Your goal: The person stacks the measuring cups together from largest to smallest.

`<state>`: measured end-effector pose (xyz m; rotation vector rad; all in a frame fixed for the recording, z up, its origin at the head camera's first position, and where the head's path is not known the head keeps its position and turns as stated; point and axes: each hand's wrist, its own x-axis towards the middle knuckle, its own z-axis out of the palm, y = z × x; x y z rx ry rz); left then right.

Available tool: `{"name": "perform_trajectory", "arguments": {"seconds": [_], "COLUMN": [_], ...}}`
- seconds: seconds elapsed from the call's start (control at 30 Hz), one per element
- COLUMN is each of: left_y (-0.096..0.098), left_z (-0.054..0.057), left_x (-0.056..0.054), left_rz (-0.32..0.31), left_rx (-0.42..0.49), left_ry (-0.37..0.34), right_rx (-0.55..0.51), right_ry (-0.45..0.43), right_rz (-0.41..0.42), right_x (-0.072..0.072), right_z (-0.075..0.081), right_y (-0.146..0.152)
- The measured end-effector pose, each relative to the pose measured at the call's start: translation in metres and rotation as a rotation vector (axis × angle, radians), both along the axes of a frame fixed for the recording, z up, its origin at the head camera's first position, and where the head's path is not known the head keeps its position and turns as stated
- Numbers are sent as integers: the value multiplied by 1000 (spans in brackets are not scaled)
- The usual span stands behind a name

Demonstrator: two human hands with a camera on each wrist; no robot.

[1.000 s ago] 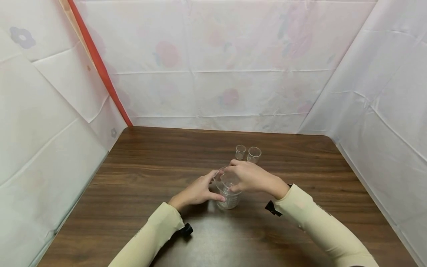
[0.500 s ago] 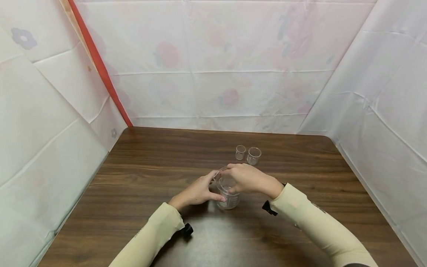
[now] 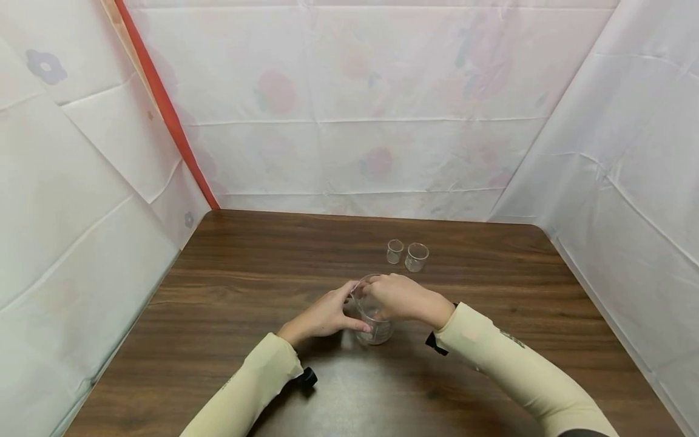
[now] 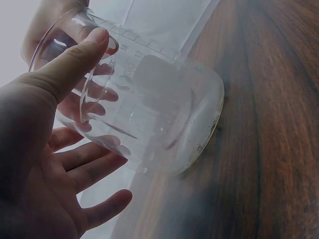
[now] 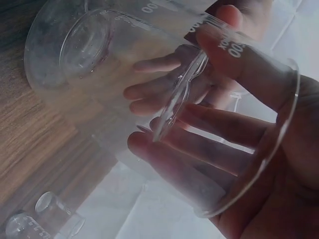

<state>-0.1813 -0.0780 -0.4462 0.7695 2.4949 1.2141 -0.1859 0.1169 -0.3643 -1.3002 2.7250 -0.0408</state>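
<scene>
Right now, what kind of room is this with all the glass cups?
Probably a makeshift science-style work corner, not a real lab. White flowered sheets hang round a brown wooden table. Both hands hold a large glass beaker, and two small beakers stand behind it.

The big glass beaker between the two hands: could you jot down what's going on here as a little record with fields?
Thing held: large clear glass beaker with printed graduation marks
Inside it: a smaller glass beaker
Left hand: thumb and fingers round the beaker's side
Right hand: grip from above, fingers inside the rim
Beaker base: on the wooden table
Behind: two small empty beakers, side by side, untouched
Surround: white floral sheeting
</scene>
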Motion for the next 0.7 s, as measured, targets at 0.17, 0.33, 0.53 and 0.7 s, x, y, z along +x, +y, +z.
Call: {"name": "perform_trajectory", "arguments": {"seconds": [0.17,0.33,0.53,0.7], "left_y": [0,1,1,2], "left_z": [-2,-2,-2,-2], "left_x": [1,0,-1,-2], "left_rz": [-15,-10,-17,-20], "left_rx": [16,24,43,54], "left_ry": [-4,2,25,41], "right_rx": [21,35,43,37], "right_ry": [-43,-41,-59,-67], "right_rz": [-31,-36,-54,-49], "right_x": [0,1,0,-1], "right_z": [-3,-4,-2,-2], "right_y": [-2,-5,-7,-9]}}
